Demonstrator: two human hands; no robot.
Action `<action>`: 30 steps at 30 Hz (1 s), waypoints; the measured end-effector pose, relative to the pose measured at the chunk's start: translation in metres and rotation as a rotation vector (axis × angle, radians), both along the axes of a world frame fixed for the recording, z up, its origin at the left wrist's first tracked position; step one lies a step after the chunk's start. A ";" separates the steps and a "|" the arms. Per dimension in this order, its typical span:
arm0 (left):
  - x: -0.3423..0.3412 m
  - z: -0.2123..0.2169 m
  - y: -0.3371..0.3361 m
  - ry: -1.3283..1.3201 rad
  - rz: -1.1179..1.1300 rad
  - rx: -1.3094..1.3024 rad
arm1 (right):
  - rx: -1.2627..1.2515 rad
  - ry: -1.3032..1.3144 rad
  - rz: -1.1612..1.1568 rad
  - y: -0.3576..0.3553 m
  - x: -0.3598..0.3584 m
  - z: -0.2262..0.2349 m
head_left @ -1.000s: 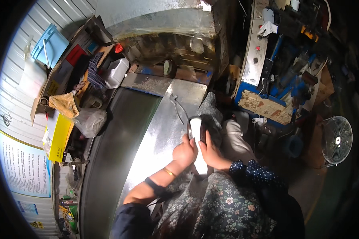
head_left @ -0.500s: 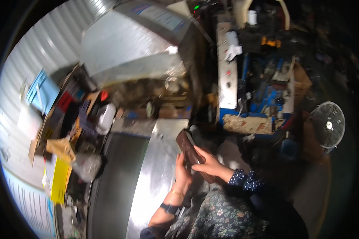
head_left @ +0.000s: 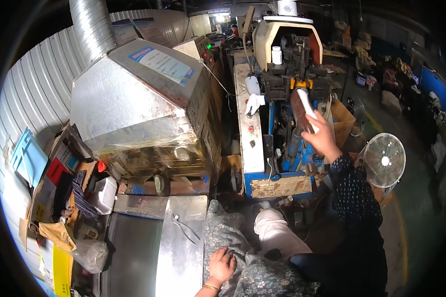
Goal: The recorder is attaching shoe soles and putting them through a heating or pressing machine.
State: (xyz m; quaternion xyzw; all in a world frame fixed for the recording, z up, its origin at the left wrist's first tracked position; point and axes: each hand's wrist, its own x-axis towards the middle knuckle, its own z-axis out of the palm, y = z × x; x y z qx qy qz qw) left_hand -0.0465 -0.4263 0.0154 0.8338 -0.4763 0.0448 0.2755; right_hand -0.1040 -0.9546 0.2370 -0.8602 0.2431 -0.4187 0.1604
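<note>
My right hand (head_left: 323, 137) reaches forward to the machine, its fingers wrapped round a brown shoe upper (head_left: 299, 110) with a long white underside facing up. The far end of the shoe upper is at the black machine head (head_left: 295, 69), just below its yellow-orange part (head_left: 302, 84); whether they touch I cannot tell. My left hand (head_left: 222, 265) lies on the floral apron (head_left: 225, 232) over my lap, fingers loosely bent and apart, holding nothing. Metal pincers (head_left: 185, 229) lie on the shiny metal plate (head_left: 176, 267) ahead of it.
A sloped metal hood (head_left: 129, 94) stands at the far left, behind a dark conveyor belt (head_left: 134, 252). Cluttered boxes and a plastic bag (head_left: 90, 255) line the left. A panel with a red button (head_left: 250, 128) flanks the machine. At the right is a round fan (head_left: 385, 161).
My right hand has carried the shoe upper forward from my lap to the machine. My left hand has let go of it and dropped to the apron. The view has tilted up.
</note>
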 end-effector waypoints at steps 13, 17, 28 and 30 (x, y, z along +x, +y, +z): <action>0.001 0.011 -0.009 0.027 0.044 -0.008 | -0.005 0.314 0.020 -0.073 0.013 0.033; -0.001 0.009 -0.011 0.013 0.068 0.005 | -0.063 0.569 -0.231 -0.035 0.027 0.006; -0.003 0.001 -0.019 -0.070 0.077 0.029 | -0.025 0.434 -0.252 -0.056 0.026 0.005; -0.003 0.000 -0.022 -0.062 0.083 0.028 | 0.005 0.434 -0.257 -0.071 0.033 0.005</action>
